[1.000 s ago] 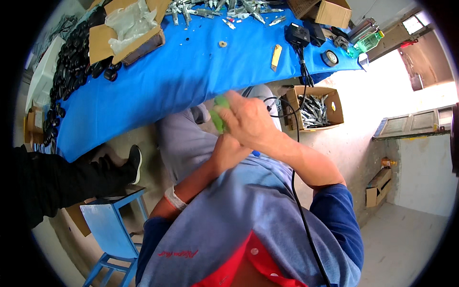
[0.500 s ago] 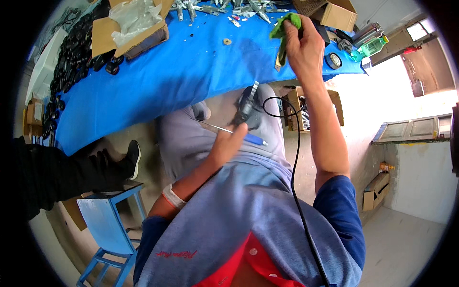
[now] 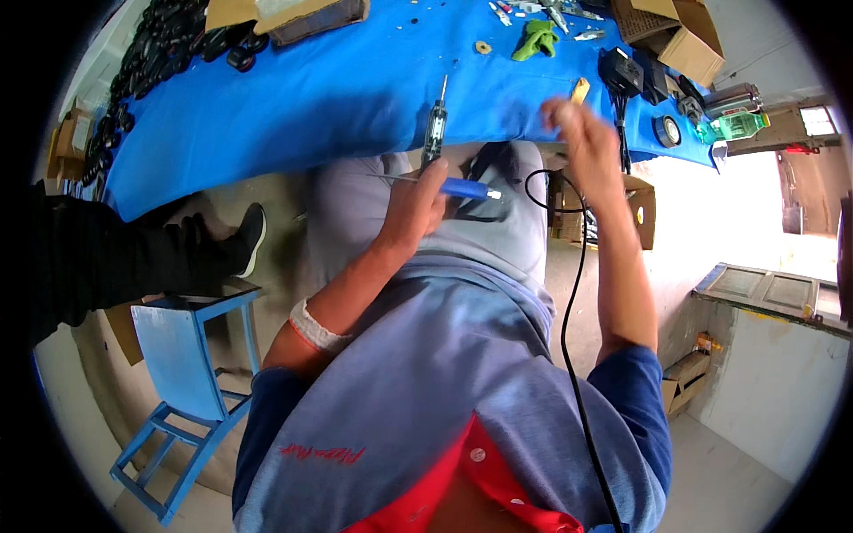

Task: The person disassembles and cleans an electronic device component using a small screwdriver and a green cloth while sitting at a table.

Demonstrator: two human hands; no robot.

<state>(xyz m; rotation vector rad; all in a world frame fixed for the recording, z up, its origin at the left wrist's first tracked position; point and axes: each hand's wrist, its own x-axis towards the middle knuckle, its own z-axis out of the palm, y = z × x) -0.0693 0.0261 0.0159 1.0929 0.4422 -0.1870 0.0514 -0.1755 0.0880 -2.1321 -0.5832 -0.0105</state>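
My left hand [image 3: 414, 210] is closed over my lap. It grips a slim dark device [image 3: 434, 133] with what looks like a circuit board showing and a thin metal tip pointing away from me. A screwdriver [image 3: 466, 188] with a blue handle is held crosswise in the same hand, its thin shaft sticking out to the left. My right hand [image 3: 586, 151] hovers at the table's near edge, its fingers smeared by motion. Just beyond it lies a small yellowish piece [image 3: 580, 90]. A crumpled green cloth [image 3: 537, 41] rests farther back on the blue-covered table [image 3: 338, 98].
Black parts [image 3: 160, 53] are heaped at the left, beside a cardboard box [image 3: 311, 19]. At the right sit a black adapter [image 3: 621, 71], a tape roll [image 3: 666, 131] and a green bottle [image 3: 737, 126]. A black cable [image 3: 569, 338] hangs across my right side. Another person's leg [image 3: 133, 258] is near a blue chair [image 3: 182, 364].
My right hand has let go of the green cloth, which now lies on the table, and has come nearer to me. My left hand has risen slightly with the device and screwdriver.
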